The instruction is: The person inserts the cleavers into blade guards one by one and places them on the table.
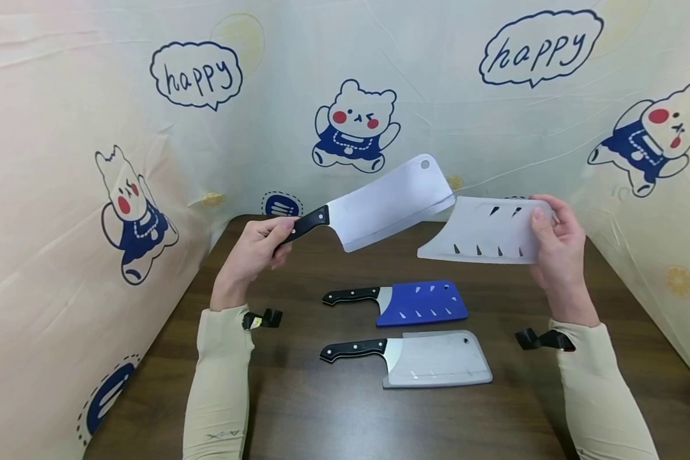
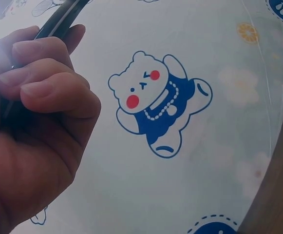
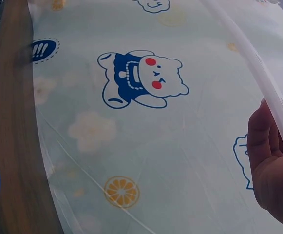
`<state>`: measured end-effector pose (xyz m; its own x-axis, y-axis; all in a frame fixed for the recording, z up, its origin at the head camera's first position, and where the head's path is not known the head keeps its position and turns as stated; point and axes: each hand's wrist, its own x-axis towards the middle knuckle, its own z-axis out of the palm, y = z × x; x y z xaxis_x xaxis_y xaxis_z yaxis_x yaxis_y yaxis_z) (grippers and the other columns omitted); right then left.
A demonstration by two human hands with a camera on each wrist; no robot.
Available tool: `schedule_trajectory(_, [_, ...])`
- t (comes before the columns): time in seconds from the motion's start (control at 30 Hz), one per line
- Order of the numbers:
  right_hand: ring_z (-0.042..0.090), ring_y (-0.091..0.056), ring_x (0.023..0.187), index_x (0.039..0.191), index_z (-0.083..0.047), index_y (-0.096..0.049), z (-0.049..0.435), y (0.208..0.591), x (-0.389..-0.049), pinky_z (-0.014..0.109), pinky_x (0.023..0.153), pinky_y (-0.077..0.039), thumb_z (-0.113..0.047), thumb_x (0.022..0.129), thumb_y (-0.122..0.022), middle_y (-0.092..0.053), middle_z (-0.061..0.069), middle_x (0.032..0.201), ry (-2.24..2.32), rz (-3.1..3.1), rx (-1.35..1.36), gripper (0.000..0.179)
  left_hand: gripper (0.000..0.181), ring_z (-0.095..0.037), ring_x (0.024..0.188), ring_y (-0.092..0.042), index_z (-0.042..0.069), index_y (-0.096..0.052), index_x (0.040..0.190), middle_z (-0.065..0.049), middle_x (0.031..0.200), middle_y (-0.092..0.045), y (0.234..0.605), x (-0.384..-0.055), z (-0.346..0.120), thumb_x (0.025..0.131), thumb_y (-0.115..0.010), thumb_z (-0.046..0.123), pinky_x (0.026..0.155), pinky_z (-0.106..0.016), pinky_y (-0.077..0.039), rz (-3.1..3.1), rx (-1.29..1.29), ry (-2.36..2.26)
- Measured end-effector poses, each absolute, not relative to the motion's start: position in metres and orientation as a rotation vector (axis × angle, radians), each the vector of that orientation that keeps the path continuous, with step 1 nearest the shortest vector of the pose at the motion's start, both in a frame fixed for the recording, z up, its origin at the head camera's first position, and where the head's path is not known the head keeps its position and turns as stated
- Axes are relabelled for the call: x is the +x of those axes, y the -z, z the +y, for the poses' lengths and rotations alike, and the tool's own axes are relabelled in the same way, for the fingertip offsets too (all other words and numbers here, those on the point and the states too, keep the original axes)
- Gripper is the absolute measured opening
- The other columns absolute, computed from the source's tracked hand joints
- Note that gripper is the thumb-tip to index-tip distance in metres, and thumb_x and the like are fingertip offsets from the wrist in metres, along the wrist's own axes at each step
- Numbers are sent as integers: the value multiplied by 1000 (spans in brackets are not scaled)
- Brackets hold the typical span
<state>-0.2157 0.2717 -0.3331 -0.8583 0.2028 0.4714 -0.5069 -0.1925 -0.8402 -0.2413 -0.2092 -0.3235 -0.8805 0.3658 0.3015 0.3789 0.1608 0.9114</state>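
My left hand (image 1: 259, 246) grips the black handle (image 1: 310, 222) of a cleaver (image 1: 391, 201), whose bare blade slants up to the right above the table. In the left wrist view the fingers (image 2: 48, 83) curl round that handle. A white slotted blade cover (image 1: 480, 233) is pinched at its right end by my right hand (image 1: 560, 255). The blade's far corner comes close to the cover's upper left edge; whether they touch I cannot tell. From the right wrist view the cover (image 3: 260, 73) shows edge-on between thumb and fingers.
On the brown table (image 1: 333, 415) lie two more cleavers with black handles to the left. The farther one wears a blue cover (image 1: 422, 303), the nearer one a translucent grey cover (image 1: 443, 361). A printed cloth (image 1: 276, 128) encloses the table's back and sides.
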Motion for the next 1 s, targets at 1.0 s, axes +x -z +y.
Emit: schedule_trajectory(1.0, [16,-67,84,115,8,-64,288,327,-216,24,66,-54,-6,92,-65,-72,7,93,-2036,-1480,282,27,40,-21,48,-37,24,-54,141,-7,66,-43,321,-231,-201,102,-54,21,42,-27,-30,-2789,-1207,1609])
